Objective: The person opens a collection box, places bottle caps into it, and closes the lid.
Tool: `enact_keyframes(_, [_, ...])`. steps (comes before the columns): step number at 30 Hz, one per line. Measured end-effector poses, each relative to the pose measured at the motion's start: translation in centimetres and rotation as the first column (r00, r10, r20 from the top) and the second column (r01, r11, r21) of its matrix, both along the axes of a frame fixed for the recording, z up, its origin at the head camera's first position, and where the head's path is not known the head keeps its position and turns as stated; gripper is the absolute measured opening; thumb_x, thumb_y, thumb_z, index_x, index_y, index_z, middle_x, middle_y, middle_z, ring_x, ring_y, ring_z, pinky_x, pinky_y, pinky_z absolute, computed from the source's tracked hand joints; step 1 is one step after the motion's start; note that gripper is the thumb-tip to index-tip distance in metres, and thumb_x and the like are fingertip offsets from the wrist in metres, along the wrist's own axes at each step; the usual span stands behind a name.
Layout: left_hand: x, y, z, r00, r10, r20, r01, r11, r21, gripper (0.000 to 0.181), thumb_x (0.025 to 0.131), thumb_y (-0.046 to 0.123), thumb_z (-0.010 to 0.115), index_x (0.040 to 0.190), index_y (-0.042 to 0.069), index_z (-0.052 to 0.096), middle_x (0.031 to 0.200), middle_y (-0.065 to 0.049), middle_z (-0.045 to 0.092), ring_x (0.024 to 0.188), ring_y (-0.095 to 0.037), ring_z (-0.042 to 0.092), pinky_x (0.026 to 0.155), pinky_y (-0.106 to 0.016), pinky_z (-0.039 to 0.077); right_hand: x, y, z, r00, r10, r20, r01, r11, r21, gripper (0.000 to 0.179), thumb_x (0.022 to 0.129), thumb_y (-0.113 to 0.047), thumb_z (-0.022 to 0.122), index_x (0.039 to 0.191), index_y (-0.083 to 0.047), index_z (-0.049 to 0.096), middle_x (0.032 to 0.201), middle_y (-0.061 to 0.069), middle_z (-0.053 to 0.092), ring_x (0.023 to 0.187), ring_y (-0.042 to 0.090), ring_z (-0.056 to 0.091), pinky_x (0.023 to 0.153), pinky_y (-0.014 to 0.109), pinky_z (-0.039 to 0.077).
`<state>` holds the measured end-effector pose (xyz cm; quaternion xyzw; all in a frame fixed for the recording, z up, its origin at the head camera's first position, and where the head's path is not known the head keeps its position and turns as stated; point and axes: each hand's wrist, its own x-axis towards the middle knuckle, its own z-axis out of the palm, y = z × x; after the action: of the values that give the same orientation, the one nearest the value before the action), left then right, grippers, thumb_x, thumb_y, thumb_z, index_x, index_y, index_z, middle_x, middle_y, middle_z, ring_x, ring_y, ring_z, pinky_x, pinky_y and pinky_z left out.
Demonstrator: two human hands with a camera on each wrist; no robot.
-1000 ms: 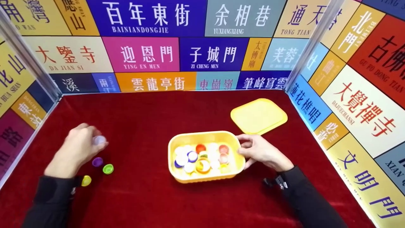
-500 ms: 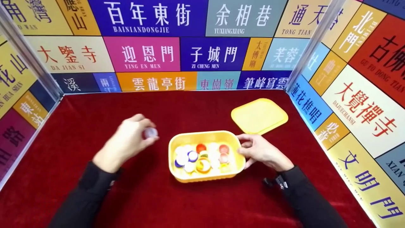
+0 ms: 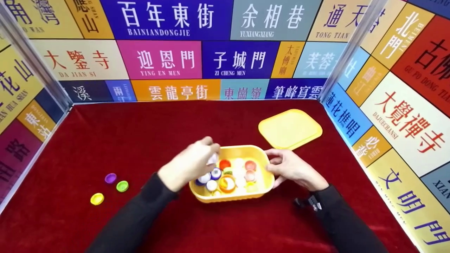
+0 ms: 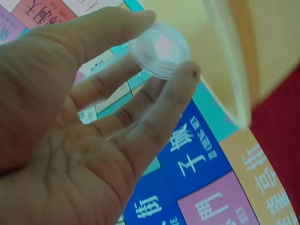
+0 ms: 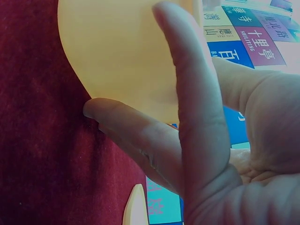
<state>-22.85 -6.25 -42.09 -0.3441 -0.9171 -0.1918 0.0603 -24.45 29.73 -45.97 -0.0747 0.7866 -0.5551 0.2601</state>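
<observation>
Over the left end of the yellow plastic box [image 3: 233, 197], my left hand [image 3: 190, 162] pinches a translucent round cap [image 4: 161, 49] between thumb and fingertips. Several caps lie inside the box, among them a red cap [image 3: 225, 164], an orange ring-like cap [image 3: 227, 183] and white ones; the left hand hides part of them. At the box's right end, my right hand [image 3: 294, 171] holds the wall, with fingers against its outside in the right wrist view. A purple cap [image 3: 110, 178], a green cap [image 3: 122, 186] and a yellow cap [image 3: 97, 199] lie apart on the left of the cloth.
The box's flat yellow lid [image 3: 291, 128] lies behind and to the right of it. Dark red cloth [image 3: 158, 119] covers the table. Upright panels with coloured signs [image 3: 165, 59] enclose the back and both sides.
My left hand has carried the translucent cap from the far left, near the loose caps, rightward to over the box. The right hand has stayed on the box.
</observation>
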Motion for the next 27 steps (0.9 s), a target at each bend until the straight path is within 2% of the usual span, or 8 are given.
enact_keyframes(3, [-0.1, 0.9, -0.5, 0.998, 0.001, 0.065, 0.0, 1.0, -0.018, 0.031, 0.097, 0.008, 0.094, 0.125, 0.002, 0.081, 0.114, -0.018, 0.07, 0.096, -0.033, 0.077, 0.09, -0.044, 0.072, 0.0, -0.1, -0.1, 1.0, 0.003, 0.001, -0.003, 1.0, -0.002, 0.061, 0.109, -0.001, 0.068, 0.168, 0.002, 0.053, 0.133, 0.034, 0.077, 0.098, 0.034, 0.087, 0.07, 0.046, 0.074])
enact_keyframes(6, [0.0, 1.2, -1.1, 0.997, 0.006, 0.083, -0.004, 0.999, -0.033, 0.035, 0.098, 0.011, 0.094, 0.13, 0.002, 0.081, 0.117, -0.018, 0.07, 0.098, -0.03, 0.076, 0.092, -0.042, 0.072, 0.0, -0.2, -0.2, 1.0, 0.015, 0.001, -0.015, 1.0, -0.002, 0.062, 0.109, -0.001, 0.068, 0.169, 0.003, 0.052, 0.135, 0.035, 0.076, 0.097, 0.034, 0.087, 0.071, 0.046, 0.074])
enact_keyframes(9, [0.1, 1.2, -1.4, 0.998, 0.009, 0.059, -0.007, 0.999, -0.039, 0.036, 0.099, 0.013, 0.094, 0.131, 0.003, 0.081, 0.118, -0.017, 0.07, 0.099, -0.029, 0.075, 0.094, -0.041, 0.072, 0.1, -0.2, -0.2, 1.0, 0.008, 0.0, -0.008, 1.0, 0.0, 0.064, 0.109, -0.001, 0.068, 0.17, 0.003, 0.051, 0.135, 0.035, 0.076, 0.096, 0.034, 0.086, 0.07, 0.047, 0.074])
enact_keyframes(13, [-0.1, 1.1, -1.2, 0.999, 0.014, 0.042, -0.013, 0.999, -0.035, 0.034, 0.1, 0.013, 0.093, 0.131, 0.005, 0.082, 0.121, -0.016, 0.071, 0.102, -0.03, 0.075, 0.093, -0.041, 0.072, 0.0, -0.1, 0.0, 1.0, -0.011, -0.007, 0.011, 1.0, 0.01, 0.063, 0.108, 0.0, 0.067, 0.17, 0.002, 0.051, 0.135, 0.035, 0.077, 0.096, 0.035, 0.086, 0.07, 0.047, 0.074])
enact_keyframes(19, [-0.1, 0.6, -1.0, 0.999, 0.025, 0.025, -0.024, 0.999, -0.045, 0.031, 0.102, 0.016, 0.091, 0.131, 0.007, 0.083, 0.122, -0.014, 0.073, 0.104, -0.029, 0.073, 0.089, -0.041, 0.072, 0.0, 0.0, 0.0, 1.0, 0.003, -0.011, -0.003, 1.0, -0.003, 0.062, 0.108, 0.001, 0.066, 0.168, 0.003, 0.052, 0.133, 0.035, 0.077, 0.099, 0.037, 0.087, 0.071, 0.047, 0.074])
enact_keyframes(27, [0.1, 0.4, -1.0, 0.999, 0.05, 0.016, -0.049, 0.998, -0.047, 0.032, 0.104, 0.019, 0.09, 0.132, 0.008, 0.082, 0.121, -0.012, 0.072, 0.104, -0.027, 0.072, 0.09, -0.042, 0.072, -0.1, 0.0, -0.1, 1.0, 0.015, -0.006, -0.015, 1.0, -0.015, 0.062, 0.108, 0.002, 0.067, 0.168, 0.004, 0.052, 0.134, 0.036, 0.076, 0.098, 0.034, 0.087, 0.071, 0.047, 0.074])
